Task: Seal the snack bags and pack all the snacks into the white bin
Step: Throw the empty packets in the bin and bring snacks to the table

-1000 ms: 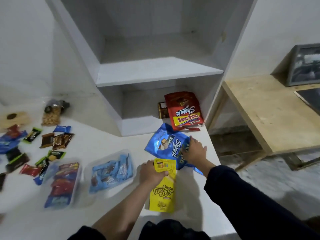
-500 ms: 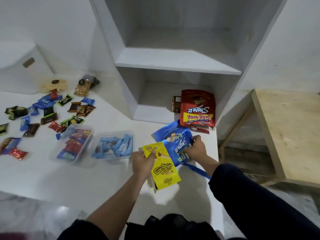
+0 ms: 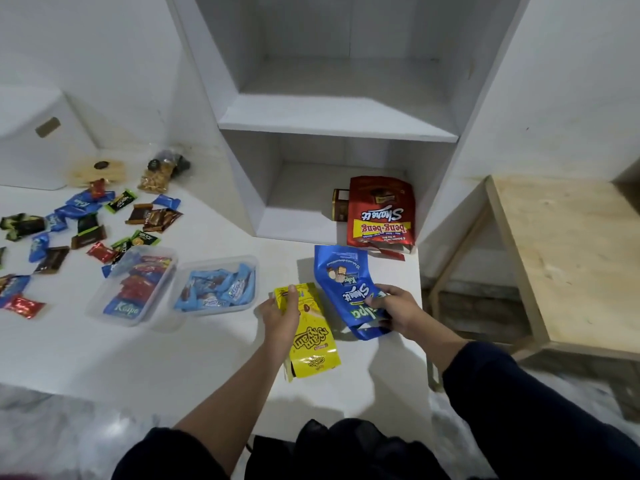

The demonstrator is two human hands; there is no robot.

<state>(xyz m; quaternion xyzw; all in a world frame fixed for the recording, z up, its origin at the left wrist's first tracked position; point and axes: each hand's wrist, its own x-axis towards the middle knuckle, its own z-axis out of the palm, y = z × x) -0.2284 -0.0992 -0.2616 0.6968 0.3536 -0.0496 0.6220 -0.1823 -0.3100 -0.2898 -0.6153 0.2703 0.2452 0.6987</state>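
Note:
My left hand (image 3: 281, 315) grips the far end of a yellow snack bag (image 3: 311, 344) that lies on the white counter (image 3: 138, 358). My right hand (image 3: 396, 311) pinches the near end of a blue snack bag (image 3: 341, 282) just to its right. A red snack bag (image 3: 381, 213) leans in the lower shelf opening, with a small brown box (image 3: 339, 209) beside it. Two clear tubs stand to the left: one (image 3: 133, 285) holds red and blue candies, the other (image 3: 218, 287) blue candies. A white bin (image 3: 34, 140) sits at the far left.
Several loose wrapped candies (image 3: 83, 230) are scattered on the counter's left side, with a clear bag of nuts (image 3: 157, 174) behind them. A white shelf unit (image 3: 332, 126) rises at the back. A wooden table (image 3: 568, 258) stands to the right across a gap.
My view has swung left, bringing the white bin and more candies into sight. Both hands have kept their hold; the blue bag's near end has come up off the counter.

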